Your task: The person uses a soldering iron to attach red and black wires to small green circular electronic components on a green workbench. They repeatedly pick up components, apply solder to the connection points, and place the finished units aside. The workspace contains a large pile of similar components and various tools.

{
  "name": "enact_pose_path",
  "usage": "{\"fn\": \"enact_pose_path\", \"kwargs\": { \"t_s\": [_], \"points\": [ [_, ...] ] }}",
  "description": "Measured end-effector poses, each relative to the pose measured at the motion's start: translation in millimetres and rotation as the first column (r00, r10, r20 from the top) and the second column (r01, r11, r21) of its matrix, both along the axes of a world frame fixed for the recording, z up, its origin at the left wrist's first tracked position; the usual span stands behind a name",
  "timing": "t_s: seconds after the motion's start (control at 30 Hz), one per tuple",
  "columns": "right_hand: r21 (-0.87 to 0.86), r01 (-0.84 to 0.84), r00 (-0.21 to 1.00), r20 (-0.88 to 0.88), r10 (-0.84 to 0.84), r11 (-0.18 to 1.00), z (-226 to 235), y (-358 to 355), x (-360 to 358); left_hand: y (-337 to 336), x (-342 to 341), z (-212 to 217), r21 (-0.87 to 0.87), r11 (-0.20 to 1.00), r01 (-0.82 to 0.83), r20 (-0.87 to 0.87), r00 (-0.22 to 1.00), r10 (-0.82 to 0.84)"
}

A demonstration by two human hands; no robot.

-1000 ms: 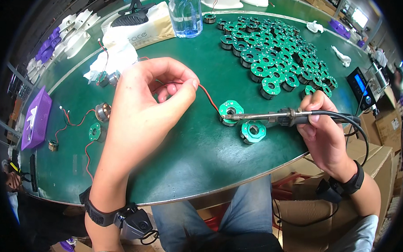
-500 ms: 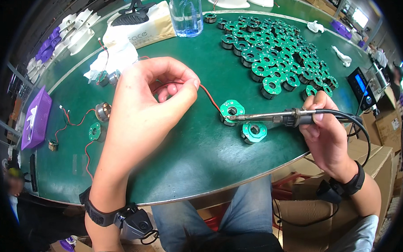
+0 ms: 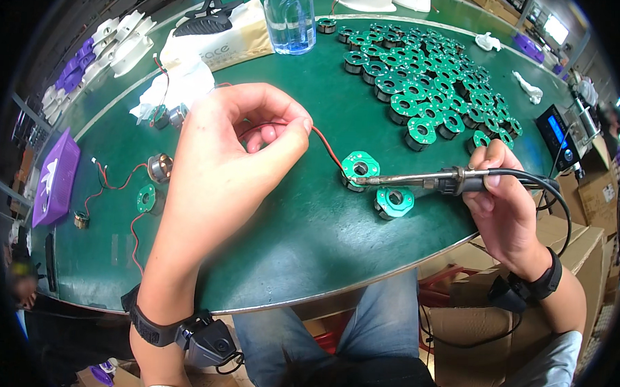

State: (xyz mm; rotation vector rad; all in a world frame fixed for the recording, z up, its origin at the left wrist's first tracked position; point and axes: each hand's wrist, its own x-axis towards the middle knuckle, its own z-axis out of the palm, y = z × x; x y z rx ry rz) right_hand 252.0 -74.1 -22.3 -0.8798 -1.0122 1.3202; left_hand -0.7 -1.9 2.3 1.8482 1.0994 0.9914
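purple basket, something white inside, left hand pinching red wire, right hand gripping soldering iron

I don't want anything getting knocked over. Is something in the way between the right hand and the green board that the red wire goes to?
Nothing visible blocks it: the right hand holds a soldering iron that reaches to the green board. A second board sits just below that line in the picture.

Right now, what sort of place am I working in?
Most likely an electronics assembly workshop: a soldering iron is at a green circuit board, dozens of similar boards crowd the green table, and cardboard boxes stand nearby.
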Motion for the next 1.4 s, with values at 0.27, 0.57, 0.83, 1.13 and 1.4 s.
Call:
{"fn": "enact_pose_path", "kwargs": {
  "t_s": [0.27,0.57,0.83,1.13,1.4],
  "points": [
    [0.041,-0.007,0.999,0.037,0.006,0.999,-3.3,0.2,0.1,0.4,0.3,-1.9,-0.019,0.999,0.029,0.041,0.999,-0.028],
    [0.027,-0.001,1.0,0.031,0.0,1.0,-2.3,-0.1,-0.7,0.4,-1.2,-1.8,-0.032,0.999,0.018,0.04,0.999,-0.017],
    [0.029,-0.008,0.999,0.048,0.007,1.0,-2.1,-0.8,1.0,1.2,-0.8,-2.6,-0.026,0.999,0.029,0.029,0.999,-0.028],
    [0.029,-0.013,0.999,0.047,0.011,0.999,-1.5,-1.2,1.3,3.3,-1.8,-5.9,0.013,0.999,0.049,-0.018,0.999,-0.049],
    [0.001,0.014,1.0,0.01,-0.014,1.0,-0.8,-0.5,-0.1,3.9,-3.3,-5.3,0.003,0.998,0.069,-0.055,0.996,-0.069]
  ]
}}
